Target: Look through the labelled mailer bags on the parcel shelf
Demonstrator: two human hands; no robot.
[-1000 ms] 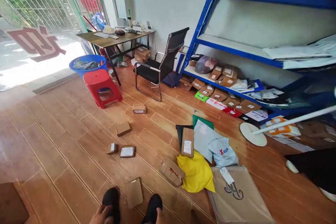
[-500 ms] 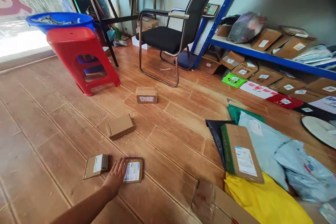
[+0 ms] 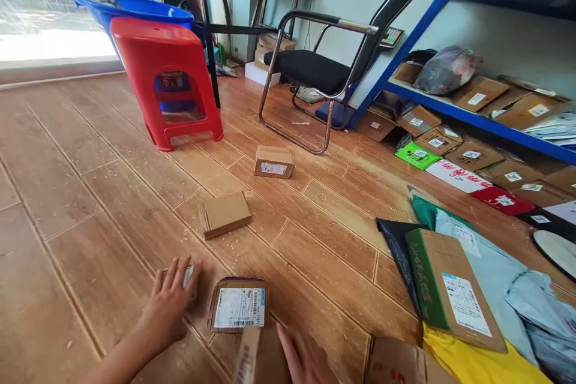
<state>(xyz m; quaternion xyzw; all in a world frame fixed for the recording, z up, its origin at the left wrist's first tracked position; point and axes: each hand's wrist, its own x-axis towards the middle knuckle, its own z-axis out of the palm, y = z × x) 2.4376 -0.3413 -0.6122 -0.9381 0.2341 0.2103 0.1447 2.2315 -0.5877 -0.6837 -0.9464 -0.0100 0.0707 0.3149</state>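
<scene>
My left hand (image 3: 168, 300) lies palm down with fingers spread over a small cardboard box (image 3: 192, 276), hiding most of it. At the bottom edge, my right hand (image 3: 308, 357) holds another cardboard box (image 3: 265, 354) by its right side; part of both is cut off by the frame. Just beyond this box lies a flat brown parcel (image 3: 240, 306) with a white shipping label, its near edge partly covered. Farther ahead on the floor are a plain cardboard box (image 3: 227, 214) and a labelled carton (image 3: 274, 162).
Right of me lie a green-sided box (image 3: 450, 288), a yellow bag (image 3: 472, 354), pale mailing bags (image 3: 535, 294) and a brown carton (image 3: 396, 360). A red stool (image 3: 166, 78), a black chair (image 3: 315, 72) and a blue shelf (image 3: 495, 117) with packages stand ahead.
My left hand has moved left from the flat parcel onto the small box. My right hand has come into view with another box. The view has shifted slightly left.
</scene>
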